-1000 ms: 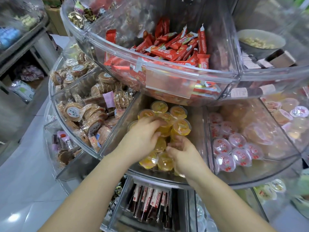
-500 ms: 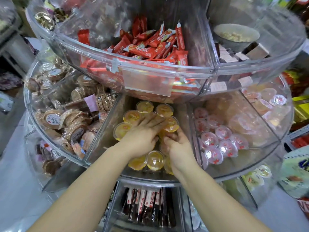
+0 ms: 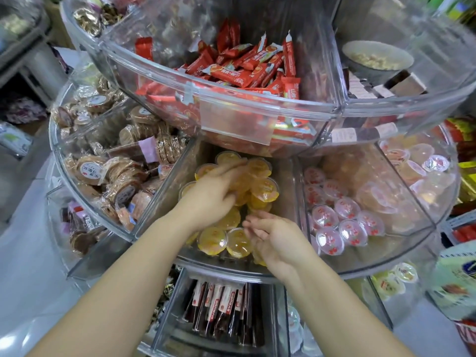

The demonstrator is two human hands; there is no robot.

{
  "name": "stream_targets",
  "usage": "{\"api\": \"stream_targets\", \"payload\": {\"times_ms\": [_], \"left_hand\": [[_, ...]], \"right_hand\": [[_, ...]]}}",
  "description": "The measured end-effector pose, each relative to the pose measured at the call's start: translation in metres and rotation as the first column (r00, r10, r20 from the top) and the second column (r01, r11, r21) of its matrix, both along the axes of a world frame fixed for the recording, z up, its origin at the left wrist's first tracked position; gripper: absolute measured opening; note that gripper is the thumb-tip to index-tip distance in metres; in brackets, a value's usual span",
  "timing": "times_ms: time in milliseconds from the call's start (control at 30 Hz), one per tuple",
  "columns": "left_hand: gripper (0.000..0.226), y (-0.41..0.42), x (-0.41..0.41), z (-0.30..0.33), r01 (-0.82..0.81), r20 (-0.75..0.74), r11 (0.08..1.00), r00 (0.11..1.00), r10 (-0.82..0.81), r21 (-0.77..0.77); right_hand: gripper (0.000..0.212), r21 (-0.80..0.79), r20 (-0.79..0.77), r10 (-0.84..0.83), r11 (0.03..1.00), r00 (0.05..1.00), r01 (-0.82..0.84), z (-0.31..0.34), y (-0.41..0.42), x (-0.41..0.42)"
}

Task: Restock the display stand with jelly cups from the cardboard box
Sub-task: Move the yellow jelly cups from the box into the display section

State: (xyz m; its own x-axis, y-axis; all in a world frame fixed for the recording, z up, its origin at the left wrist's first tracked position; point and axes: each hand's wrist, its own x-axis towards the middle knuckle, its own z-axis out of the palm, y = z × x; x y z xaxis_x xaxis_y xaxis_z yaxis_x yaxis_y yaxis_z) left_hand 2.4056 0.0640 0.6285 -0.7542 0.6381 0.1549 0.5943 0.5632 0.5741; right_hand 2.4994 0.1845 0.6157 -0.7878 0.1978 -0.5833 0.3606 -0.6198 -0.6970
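Note:
Yellow jelly cups (image 3: 262,191) fill the middle wedge compartment (image 3: 161,202) of a clear, round, tiered display stand (image 3: 257,109). My left hand (image 3: 213,191) lies flat on the pile, with blurred straight fingers reaching over the cups at the back. My right hand (image 3: 275,238) hovers at the front of the same compartment with relaxed fingers. It is beside two front cups (image 3: 224,240) and holds nothing. The cardboard box is out of view.
Red-lidded jelly cups (image 3: 332,238) fill the wedge to the right, wrapped round cookies (image 3: 103,171) the wedge to the left. The upper tier overhangs with red wrapped bars (image 3: 247,70) and a bowl (image 3: 376,60). Dark stick packs (image 3: 221,310) stand in the lower tier.
My right hand has drawn back from the middle of the pile toward the front and loosened its fingers. My left hand has slid farther back over the cups.

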Motion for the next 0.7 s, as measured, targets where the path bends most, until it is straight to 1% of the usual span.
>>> {"api": "stream_targets", "payload": {"times_ms": [67, 133, 167, 233, 267, 333, 367, 433, 500, 533, 600, 667, 700], "left_hand": [[0.042, -0.018, 0.012, 0.012, -0.111, 0.014, 0.983, 0.994, 0.111, 0.148], [0.035, -0.044, 0.035, 0.020, -0.217, 0.097, 0.929, 0.976, 0.197, 0.299], [0.036, -0.059, 0.051, 0.022, -0.279, 0.139, 0.890, 0.960, 0.244, 0.360], [0.041, -0.090, 0.088, 0.022, -0.424, 0.194, 0.790, 0.905, 0.377, 0.444], [0.042, -0.106, 0.109, 0.018, -0.506, 0.226, 0.722, 0.861, 0.456, 0.472], [0.042, -0.137, 0.155, 0.002, -0.669, 0.316, 0.557, 0.733, 0.602, 0.491], [0.041, -0.151, 0.178, -0.009, -0.743, 0.369, 0.466, 0.653, 0.662, 0.480], [0.040, -0.178, 0.223, -0.042, -0.865, 0.483, 0.293, 0.476, 0.735, 0.407], [0.039, -0.201, 0.267, -0.086, -0.943, 0.596, 0.146, 0.304, 0.743, 0.299], [0.038, -0.209, 0.288, -0.109, -0.968, 0.640, 0.082, 0.219, 0.736, 0.237], [0.036, -0.223, 0.326, -0.162, -0.995, 0.704, 0.006, 0.071, 0.707, 0.095], [0.033, -0.233, 0.360, -0.220, -0.999, 0.737, -0.020, -0.041, 0.675, -0.038], [0.032, -0.237, 0.374, -0.250, -0.996, 0.745, -0.025, -0.085, 0.662, -0.091]], "right_hand": [[0.014, 0.069, -0.028, 0.176, 0.982, 0.984, -0.174, 0.011, -0.006, 0.007], [0.014, 0.222, -0.060, 0.350, 0.918, 0.935, -0.329, 0.022, -0.016, 0.012], [0.014, 0.307, -0.072, 0.421, 0.872, 0.904, -0.382, 0.027, -0.024, 0.013], [0.013, 0.443, -0.115, 0.545, 0.777, 0.831, -0.448, 0.035, -0.043, 0.017], [0.012, 0.485, -0.149, 0.605, 0.734, 0.782, -0.475, 0.039, -0.056, 0.021], [0.012, 0.518, -0.215, 0.730, 0.649, 0.649, -0.558, 0.041, -0.087, 0.033], [0.013, 0.517, -0.231, 0.790, 0.595, 0.568, -0.616, 0.039, -0.103, 0.041], [0.016, 0.521, -0.216, 0.900, 0.434, 0.378, -0.735, 0.023, -0.139, 0.059], [0.021, 0.524, -0.143, 0.969, 0.248, 0.203, -0.815, -0.009, -0.173, 0.083], [0.022, 0.506, -0.090, 0.986, 0.168, 0.142, -0.846, -0.031, -0.188, 0.095], [0.019, 0.428, 0.043, 0.998, 0.015, 0.037, -0.903, -0.084, -0.216, 0.126], [0.012, 0.377, 0.210, 0.975, -0.151, -0.075, -0.914, -0.151, -0.232, 0.153], [0.011, 0.361, 0.294, 0.948, -0.226, -0.120, -0.905, -0.190, -0.236, 0.164]]}}
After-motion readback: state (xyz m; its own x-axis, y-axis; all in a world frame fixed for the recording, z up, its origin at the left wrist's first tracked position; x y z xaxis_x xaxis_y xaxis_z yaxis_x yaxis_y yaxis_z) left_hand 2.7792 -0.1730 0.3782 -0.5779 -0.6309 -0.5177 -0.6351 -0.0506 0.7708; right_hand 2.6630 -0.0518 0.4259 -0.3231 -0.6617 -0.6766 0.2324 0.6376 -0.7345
